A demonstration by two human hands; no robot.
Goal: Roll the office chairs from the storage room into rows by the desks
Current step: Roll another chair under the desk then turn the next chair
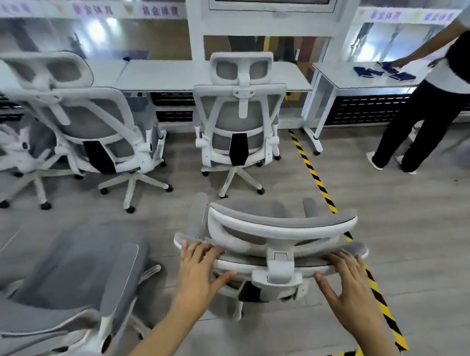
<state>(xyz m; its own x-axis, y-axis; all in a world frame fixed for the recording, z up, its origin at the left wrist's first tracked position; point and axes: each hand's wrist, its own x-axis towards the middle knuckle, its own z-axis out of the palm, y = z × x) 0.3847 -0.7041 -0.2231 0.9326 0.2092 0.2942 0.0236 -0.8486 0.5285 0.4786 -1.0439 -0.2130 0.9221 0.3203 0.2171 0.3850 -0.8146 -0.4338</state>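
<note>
A person [406, 125] touches blue cloths [368, 71] beyond striped tape [315, 175].

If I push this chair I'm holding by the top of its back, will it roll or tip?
The chair probably rolls easily: the matching chair ahead stands on casters, on smooth floor. Pushed this high, with left hand and right hand on its backrest rim, it may rock or swivel off line.
</note>
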